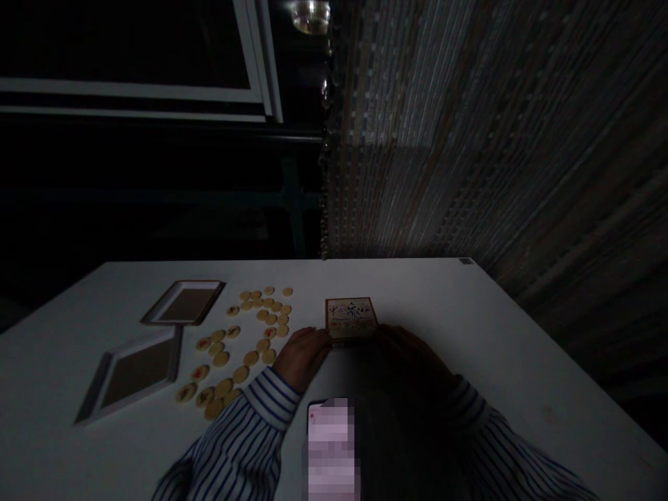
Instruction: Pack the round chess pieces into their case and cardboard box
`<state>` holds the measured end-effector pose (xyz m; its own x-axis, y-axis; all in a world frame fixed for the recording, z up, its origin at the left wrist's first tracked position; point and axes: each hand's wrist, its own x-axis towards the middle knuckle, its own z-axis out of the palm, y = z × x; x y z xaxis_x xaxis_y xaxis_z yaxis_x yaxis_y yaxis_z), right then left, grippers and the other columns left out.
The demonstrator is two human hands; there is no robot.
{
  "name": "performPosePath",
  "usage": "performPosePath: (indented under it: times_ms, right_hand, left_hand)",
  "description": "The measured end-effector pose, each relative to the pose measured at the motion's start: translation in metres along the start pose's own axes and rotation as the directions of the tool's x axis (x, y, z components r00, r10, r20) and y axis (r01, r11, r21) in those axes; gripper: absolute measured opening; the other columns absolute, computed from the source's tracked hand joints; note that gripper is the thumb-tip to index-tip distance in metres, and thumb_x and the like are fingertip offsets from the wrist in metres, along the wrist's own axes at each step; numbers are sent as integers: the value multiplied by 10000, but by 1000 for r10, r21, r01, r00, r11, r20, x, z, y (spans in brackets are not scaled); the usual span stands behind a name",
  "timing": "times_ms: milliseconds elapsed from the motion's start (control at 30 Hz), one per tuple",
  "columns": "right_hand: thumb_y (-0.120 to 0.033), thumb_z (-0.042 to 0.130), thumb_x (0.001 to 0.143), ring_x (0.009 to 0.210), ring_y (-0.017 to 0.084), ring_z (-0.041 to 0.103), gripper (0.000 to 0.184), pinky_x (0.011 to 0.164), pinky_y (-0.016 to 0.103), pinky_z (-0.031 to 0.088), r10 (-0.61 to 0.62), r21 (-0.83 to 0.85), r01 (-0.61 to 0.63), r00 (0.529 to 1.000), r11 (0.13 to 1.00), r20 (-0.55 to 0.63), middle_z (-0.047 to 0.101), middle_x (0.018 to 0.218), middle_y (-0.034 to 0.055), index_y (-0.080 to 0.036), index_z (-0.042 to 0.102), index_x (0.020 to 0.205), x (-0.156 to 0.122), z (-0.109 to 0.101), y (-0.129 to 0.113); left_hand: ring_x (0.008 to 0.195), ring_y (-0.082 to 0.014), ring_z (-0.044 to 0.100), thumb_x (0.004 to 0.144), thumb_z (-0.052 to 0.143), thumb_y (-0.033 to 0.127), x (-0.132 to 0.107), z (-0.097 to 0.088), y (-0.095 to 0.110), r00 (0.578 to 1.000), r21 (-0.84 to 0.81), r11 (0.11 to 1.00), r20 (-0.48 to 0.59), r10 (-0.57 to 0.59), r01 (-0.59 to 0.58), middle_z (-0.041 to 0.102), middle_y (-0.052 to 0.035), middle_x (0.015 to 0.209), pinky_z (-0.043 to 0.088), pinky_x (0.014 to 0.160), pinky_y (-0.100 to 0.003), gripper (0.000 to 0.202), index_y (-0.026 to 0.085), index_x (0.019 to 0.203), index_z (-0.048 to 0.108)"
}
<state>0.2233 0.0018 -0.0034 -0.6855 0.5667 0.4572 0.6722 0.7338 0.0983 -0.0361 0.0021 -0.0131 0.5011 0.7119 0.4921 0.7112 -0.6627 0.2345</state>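
A small flat box (351,319) with Chinese characters and a patterned lid lies on the white table in front of me. My left hand (304,356) grips its left side, fingers closed against the edge. On the opposite side my right hand (415,353) holds the right edge, mostly in dark shadow, so its fingers are hard to make out. Left of the box, several round wooden Chinese chess pieces (251,358) are scattered, some with red or dark characters facing up. The nearest pieces lie close beside my left sleeve.
Two shallow open trays, a farther one (188,304) and a nearer one (138,376), lie at the left of the table (501,362). A lit phone (331,445) sits between my forearms. A string curtain (407,139) hangs behind the table, beside a dark window (130,90).
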Motion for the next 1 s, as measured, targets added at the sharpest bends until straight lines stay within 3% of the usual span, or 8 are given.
performPosePath:
  times_ms: [667,1000]
  right_hand:
    - [-119,337,840,1014,203,505,341,759,363,513,28,47,-27,999,999,-21,535,1103,155,-123,443,1164,-8,17,3]
    - [-137,351,837,985,198,526,323,754,351,513,52,60,-53,999,997,4,554,1080,157,-120,468,1138,-5,9,0]
  left_hand:
    - [868,-165,606,814,431,207,-2,7,-1,996,35,998,-69,52,-49,654,-74,956,485,807,-349,203,165,952,574]
    - [888,-184,596,792,482,233,-4,11,-1,996,8,1000,-84,14,-13,641,-79,969,505,781,-351,200,175,948,593]
